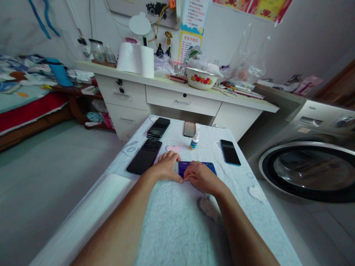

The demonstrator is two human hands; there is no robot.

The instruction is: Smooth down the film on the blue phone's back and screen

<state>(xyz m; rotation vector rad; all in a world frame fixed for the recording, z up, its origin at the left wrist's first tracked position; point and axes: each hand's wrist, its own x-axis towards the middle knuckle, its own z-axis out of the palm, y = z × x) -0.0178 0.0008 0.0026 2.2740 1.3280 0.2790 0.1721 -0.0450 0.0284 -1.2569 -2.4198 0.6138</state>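
Observation:
A blue-purple phone (pixel 181 168) lies back side up on the cloth-covered table, its camera end to the right. My left hand (pixel 167 167) grips its left end, with the index finger at the far corner and the thumb at the near one. Over the middle of the phone, my right hand (pixel 200 176) is closed on a small orange cloth (pixel 189 176), pressed to the near edge; most of the cloth is hidden by the fingers. Just beyond stands a small white spray bottle (pixel 194 141) with a blue and yellow label.
A black tablet (pixel 144 156) and stacked phones (pixel 158 128) lie at left. Farther back are a phone case (pixel 190 129) and a pink heart-shaped patch (pixel 173 148). Another phone (pixel 230 152) rests at right. A white desk (pixel 183 99) stands behind; a washing machine (pixel 307 147) has its door open.

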